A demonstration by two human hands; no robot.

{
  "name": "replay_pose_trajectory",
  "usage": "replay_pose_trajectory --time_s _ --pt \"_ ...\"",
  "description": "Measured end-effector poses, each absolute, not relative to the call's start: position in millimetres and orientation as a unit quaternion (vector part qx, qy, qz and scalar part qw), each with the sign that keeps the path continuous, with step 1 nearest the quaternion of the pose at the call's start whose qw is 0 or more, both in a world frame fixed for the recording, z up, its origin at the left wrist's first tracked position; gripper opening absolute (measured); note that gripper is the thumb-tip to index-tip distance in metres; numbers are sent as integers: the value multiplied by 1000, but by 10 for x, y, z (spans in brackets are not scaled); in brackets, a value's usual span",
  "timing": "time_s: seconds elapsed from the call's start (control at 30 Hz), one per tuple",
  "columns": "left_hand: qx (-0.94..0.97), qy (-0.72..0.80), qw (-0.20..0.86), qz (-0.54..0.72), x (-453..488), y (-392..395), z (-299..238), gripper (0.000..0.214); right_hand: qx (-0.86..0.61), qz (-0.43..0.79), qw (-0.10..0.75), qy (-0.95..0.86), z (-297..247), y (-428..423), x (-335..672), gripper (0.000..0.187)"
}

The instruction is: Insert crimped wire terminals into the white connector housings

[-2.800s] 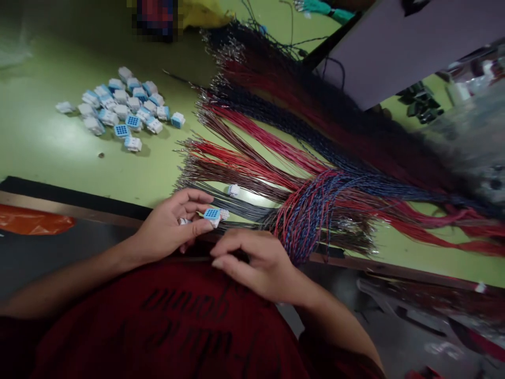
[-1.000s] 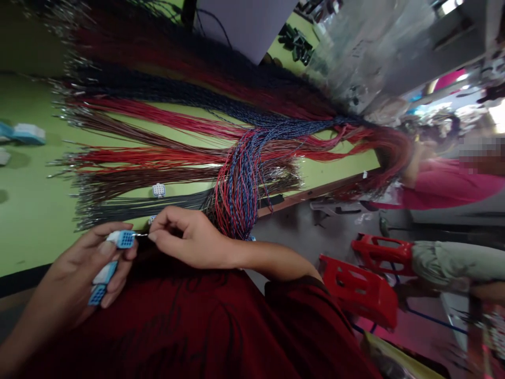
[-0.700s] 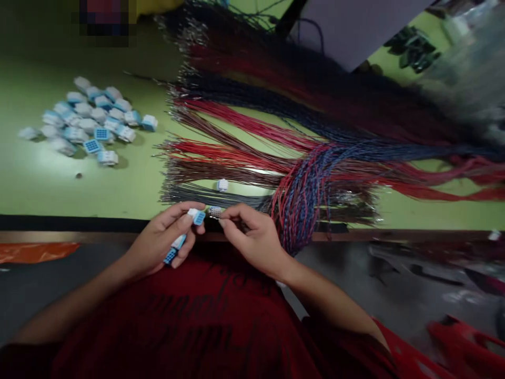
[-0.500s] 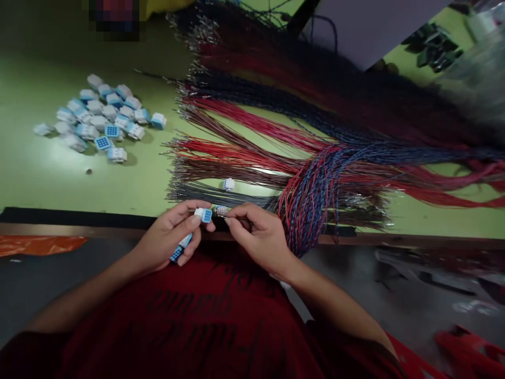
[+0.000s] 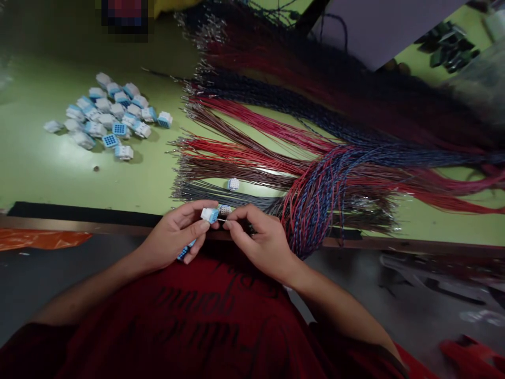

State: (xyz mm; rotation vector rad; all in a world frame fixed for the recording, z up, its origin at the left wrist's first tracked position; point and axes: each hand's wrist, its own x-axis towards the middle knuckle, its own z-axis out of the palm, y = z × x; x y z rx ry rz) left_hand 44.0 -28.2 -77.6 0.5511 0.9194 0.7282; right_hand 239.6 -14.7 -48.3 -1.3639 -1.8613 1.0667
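My left hand (image 5: pixel 182 227) pinches a white and blue connector housing (image 5: pixel 209 215) between thumb and forefinger. Another blue connector housing (image 5: pixel 183 252) is tucked under its lower fingers. My right hand (image 5: pixel 258 234) is closed in a pinch on a thin wire with a metal terminal (image 5: pixel 221 220), whose tip points at the blue face of the held housing. Whether the tip has entered a hole I cannot tell. Just beyond the fingers sits a white housing (image 5: pixel 225 209), and a further white housing (image 5: pixel 233 183) lies on the grey wires (image 5: pixel 213 195).
A pile of white and blue housings (image 5: pixel 106 120) lies at the left of the green table (image 5: pixel 47 173). Bundles of red wires (image 5: pixel 256 118), blue wires (image 5: pixel 327 179) and brown wires spread to the right. Black parts (image 5: pixel 450 50) lie at the back right.
In my left hand the housing has turned so its blue face points toward my right hand. The wire tip has come up close to that face. The whole view has shifted slightly.
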Motion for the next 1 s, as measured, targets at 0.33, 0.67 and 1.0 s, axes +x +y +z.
replay_pose_trajectory --time_s 0.33,0.67,1.0 --pt "316 459 773 302 480 -248 -690 36 -522 403 277 -699 -458 -187 2450 9" --pt "191 489 799 295 536 -196 -618 38 -498 388 280 -723 -463 -199 2454 10" --pt "141 424 841 305 467 -249 -658 35 -487 350 286 -747 -523 -195 2439 9"
